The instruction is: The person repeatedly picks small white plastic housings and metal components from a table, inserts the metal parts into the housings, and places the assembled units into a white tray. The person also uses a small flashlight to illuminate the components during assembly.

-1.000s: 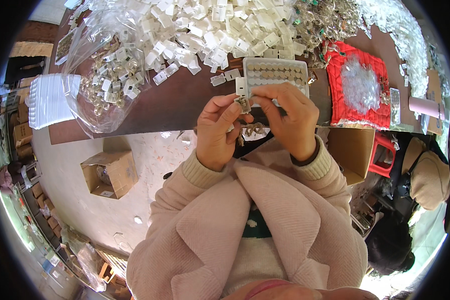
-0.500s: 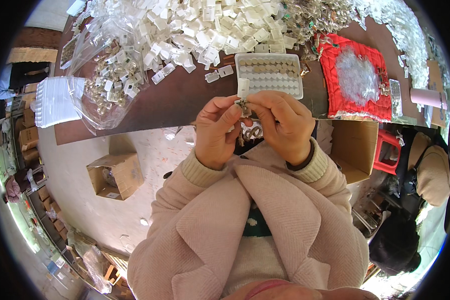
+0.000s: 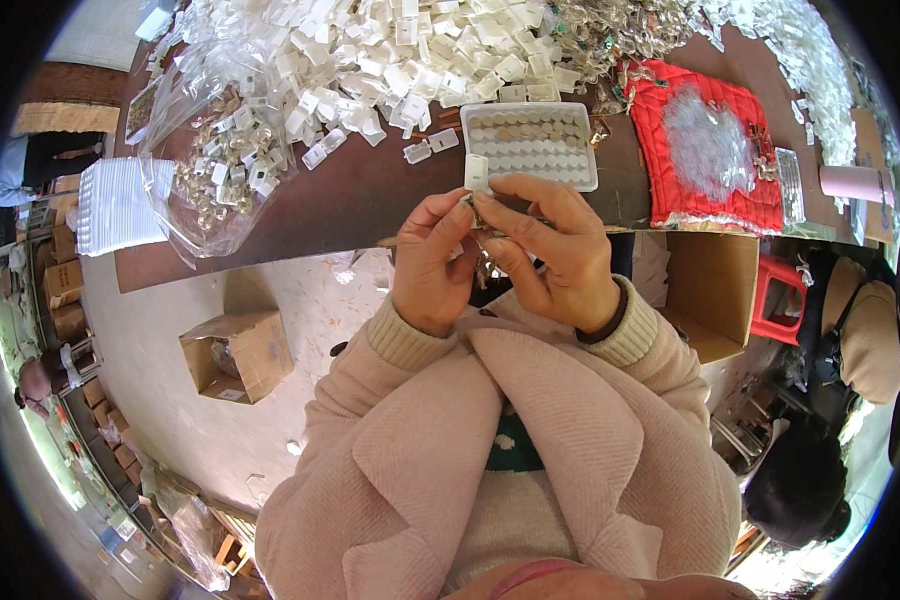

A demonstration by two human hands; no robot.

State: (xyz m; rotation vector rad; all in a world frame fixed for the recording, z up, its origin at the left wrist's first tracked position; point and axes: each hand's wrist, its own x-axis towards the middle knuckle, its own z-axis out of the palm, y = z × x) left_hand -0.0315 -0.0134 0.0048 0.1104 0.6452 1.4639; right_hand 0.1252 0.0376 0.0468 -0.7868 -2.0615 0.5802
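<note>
My left hand point(image 3: 433, 262) and my right hand point(image 3: 562, 245) meet in front of me, just over the near edge of the brown table point(image 3: 370, 195). A small white plastic case point(image 3: 477, 172) stands up from the left fingertips. The right thumb and forefinger pinch a small metal piece point(image 3: 473, 203) at its lower end. Fingers cover most of that piece. Thin metallic bits point(image 3: 485, 266) show below the hands; what they hang from is hidden. Just beyond lies a clear tray point(image 3: 591, 150) with rows of round discs.
White plastic cases point(image 3: 400, 60) form a heap at the back. Metal parts point(image 3: 635, 30) pile beside them. On the right, a red quilted cloth point(image 3: 655, 150) bears clear plastic pieces point(image 3: 708, 145). Left are a plastic bag point(image 3: 225, 225) and stacked white trays point(image 3: 120, 205). Cardboard boxes point(image 3: 255, 350) stand below.
The white case has shifted slightly left with my hands. My right fingers have moved in over the metal piece and now cover more of it.
</note>
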